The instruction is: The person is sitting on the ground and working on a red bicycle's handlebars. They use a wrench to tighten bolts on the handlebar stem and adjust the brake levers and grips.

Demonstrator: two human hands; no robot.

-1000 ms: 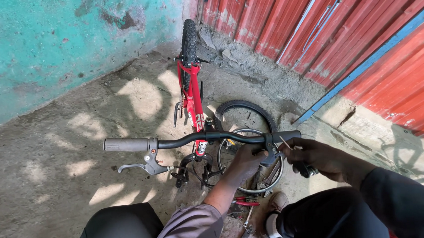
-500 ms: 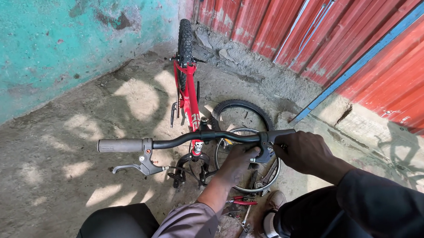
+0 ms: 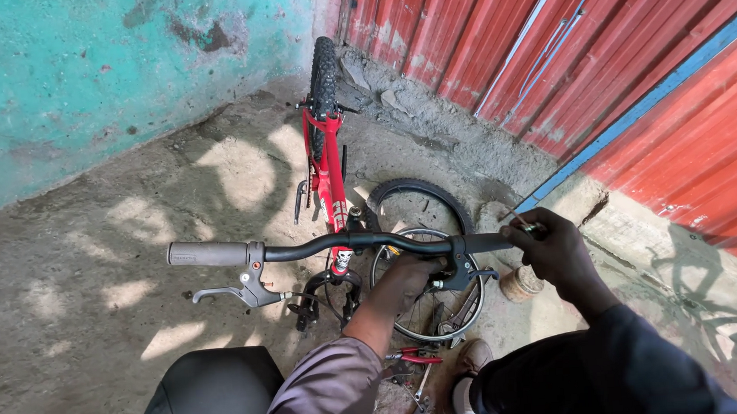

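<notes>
Your left hand (image 3: 407, 280) sits just under the black handlebar (image 3: 371, 243), its fingers curled around the brake lever clamp (image 3: 460, 271) on the right half of the bar; the grip looks closed on the clamp, though the fingertips are hidden behind it. Your right hand (image 3: 556, 251) is wrapped over the bare right end of the handlebar, and a thin metal tool (image 3: 518, 220) is pinched in its fingers, poking up just above the bar.

The handlebar belongs to a red bicycle (image 3: 329, 171), which stands straight ahead of the bar with its knobby rear tyre (image 3: 323, 73) farthest from it, near the corner of the turquoise wall (image 3: 105, 87) and the red corrugated sheet (image 3: 598, 56). At the left end of the bar there is a grey grip (image 3: 208, 253), and just below it hangs the other brake lever (image 3: 237, 290). A loose wheel (image 3: 423, 255) lies flat on the concrete beneath the bar's right half. Red-handled pliers (image 3: 413, 357) lie on the ground below the bar, close to your shoe (image 3: 464, 380). A small round tin (image 3: 520, 284) stands just under the bar's right end.
</notes>
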